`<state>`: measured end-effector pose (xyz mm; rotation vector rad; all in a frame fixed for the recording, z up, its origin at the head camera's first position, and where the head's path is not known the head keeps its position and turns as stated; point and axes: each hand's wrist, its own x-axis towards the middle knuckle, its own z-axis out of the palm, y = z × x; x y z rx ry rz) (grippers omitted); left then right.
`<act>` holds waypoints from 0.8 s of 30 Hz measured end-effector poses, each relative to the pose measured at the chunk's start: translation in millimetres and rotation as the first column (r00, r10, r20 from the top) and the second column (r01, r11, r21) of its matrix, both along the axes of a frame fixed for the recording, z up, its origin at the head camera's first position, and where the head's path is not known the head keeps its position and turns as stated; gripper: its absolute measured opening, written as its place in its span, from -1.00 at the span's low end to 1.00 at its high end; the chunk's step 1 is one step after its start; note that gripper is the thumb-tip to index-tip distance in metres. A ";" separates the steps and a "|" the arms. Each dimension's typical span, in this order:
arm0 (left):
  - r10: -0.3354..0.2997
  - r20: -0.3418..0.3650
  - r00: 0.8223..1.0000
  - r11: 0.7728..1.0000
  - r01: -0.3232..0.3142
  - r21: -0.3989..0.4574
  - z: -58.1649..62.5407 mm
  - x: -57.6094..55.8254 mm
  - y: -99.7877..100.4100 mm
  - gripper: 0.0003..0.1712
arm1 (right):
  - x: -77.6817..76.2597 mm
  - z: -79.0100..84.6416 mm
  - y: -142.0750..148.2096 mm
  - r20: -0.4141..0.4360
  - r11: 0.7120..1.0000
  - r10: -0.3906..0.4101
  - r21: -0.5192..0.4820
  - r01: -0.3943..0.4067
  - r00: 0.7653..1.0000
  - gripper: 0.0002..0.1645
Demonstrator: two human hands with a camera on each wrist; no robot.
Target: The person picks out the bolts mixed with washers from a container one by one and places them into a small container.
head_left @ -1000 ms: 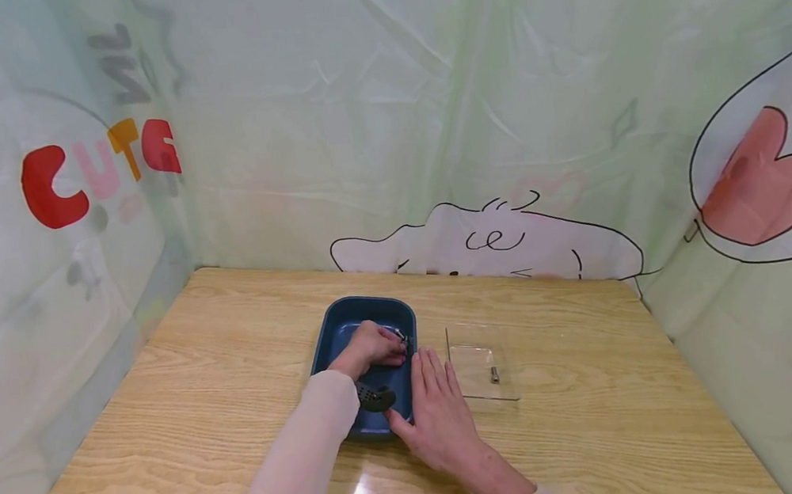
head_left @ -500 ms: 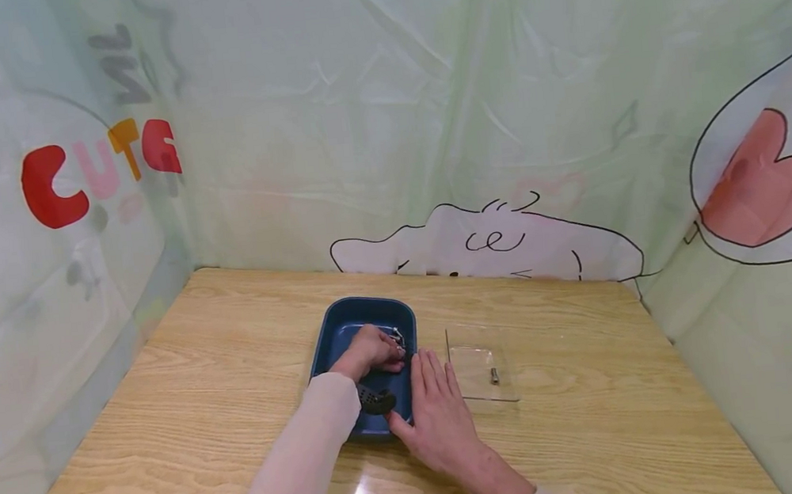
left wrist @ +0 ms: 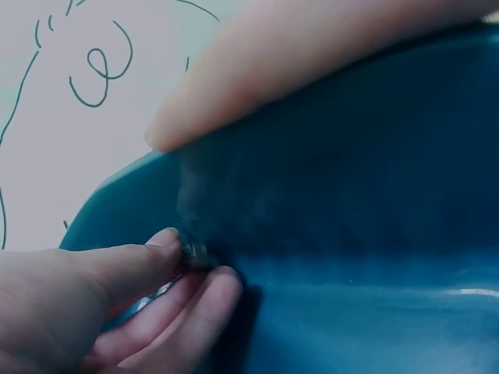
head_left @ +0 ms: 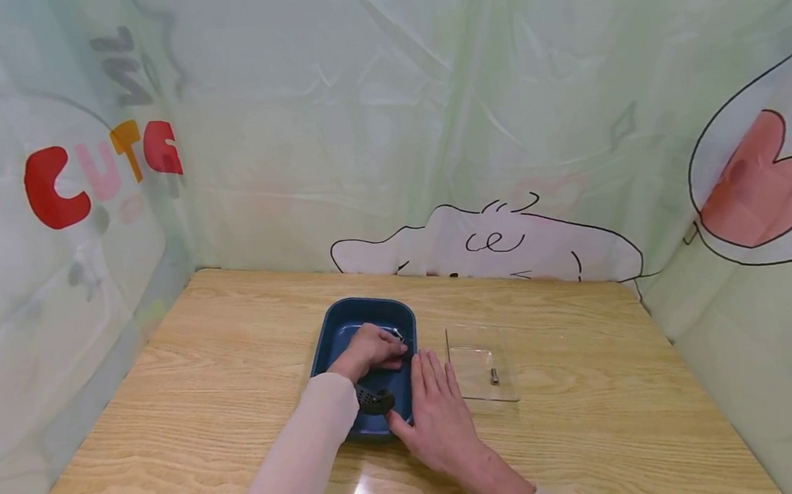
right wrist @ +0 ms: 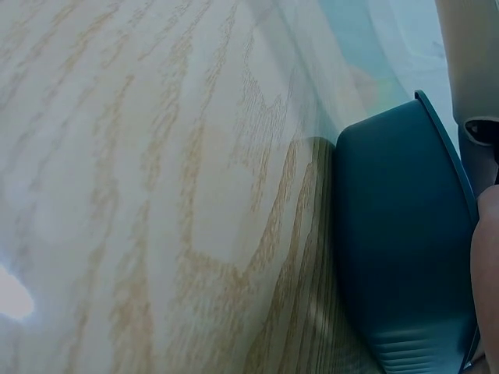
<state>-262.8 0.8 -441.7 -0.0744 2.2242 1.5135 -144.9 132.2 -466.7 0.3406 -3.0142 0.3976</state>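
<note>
Left wrist cam's got our left hand pinching one small part inside one tray, right hand flat alongside.

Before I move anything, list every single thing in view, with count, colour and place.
bin: one, dark blue, on the table left of the clear tray
held piece: one visible, dark grey, pinched in the left fingers inside the bin
metallic bits: count unclear, silvery, in the bin by its right wall
clear tray: one, transparent, on the table
metal part: one, grey, in the clear tray
table: one, light wood, under everything
sheeting: count unclear, pale green with letters and drawings, around the table
black wrist gear: two visible parts, black, one at each wrist
sleeves: two, pale, on the forearms
left hand: one, bare, inside the bin
right hand: one, bare, fingers straight along the bin's right side
</note>
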 end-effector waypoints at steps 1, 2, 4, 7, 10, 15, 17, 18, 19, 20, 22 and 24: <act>0.004 -0.002 1.000 1.000 -0.003 0.015 -0.3 -0.2 0.4 -0.80 | 0.0 0.1 -0.2 0.001 1.000 0.000 -0.001 0.000 1.000 0.12; 0.004 -0.008 1.000 1.000 -0.004 0.029 -0.2 0.0 0.7 -0.81 | 0.3 0.2 -0.4 0.003 1.000 0.001 -0.004 -0.001 1.000 0.12; 0.008 -0.016 1.000 0.998 -0.007 0.058 -0.3 0.5 1.3 -0.81 | 0.8 0.7 -1.1 0.005 1.000 0.000 -0.006 0.000 1.000 0.12; 0.017 -0.017 1.000 0.996 -0.016 0.087 -0.7 0.3 2.2 -0.80 | 1.1 0.8 -1.7 0.010 1.000 -0.002 -0.008 0.002 1.000 0.12; 0.035 -0.008 0.999 0.995 -0.034 0.093 0.3 -0.1 2.7 -0.80 | 1.3 0.9 -2.0 0.009 1.000 -0.005 -0.006 0.005 1.000 0.11; 0.039 -0.013 0.999 0.993 -0.038 0.112 3.5 1.0 1.7 -0.77 | 1.2 0.8 -1.9 0.003 1.000 -0.011 -0.001 0.011 1.000 0.12; 0.031 -0.017 0.999 0.991 -0.029 0.129 4.9 1.9 1.1 -0.76 | 1.2 0.5 -1.6 -0.001 1.000 -0.012 0.004 0.012 1.000 0.12; 0.026 -0.021 0.999 0.990 -0.023 0.137 5.5 2.2 0.8 -0.75 | 1.2 0.3 -1.4 -0.002 1.000 -0.012 0.005 0.012 1.000 0.12; 0.023 -0.023 0.999 0.989 -0.020 0.147 5.8 2.2 0.7 -0.75 | 1.2 0.1 -1.2 -0.005 1.000 -0.011 0.007 0.011 1.000 0.12; 0.022 -0.024 0.999 0.987 -0.018 0.158 6.2 2.2 0.6 -0.75 | 1.0 -0.2 -0.8 -0.009 1.000 -0.010 0.010 0.010 1.000 0.12; 0.021 -0.028 0.999 0.984 -0.016 0.179 6.6 1.8 0.7 -0.74 | 0.9 -0.6 0.1 -0.012 1.000 -0.004 0.007 0.004 1.000 0.12; 0.024 -0.027 0.999 0.978 -0.018 0.206 6.9 0.8 1.1 -0.73 | 0.8 -0.8 1.5 -0.012 1.000 0.002 0.000 -0.002 1.000 0.12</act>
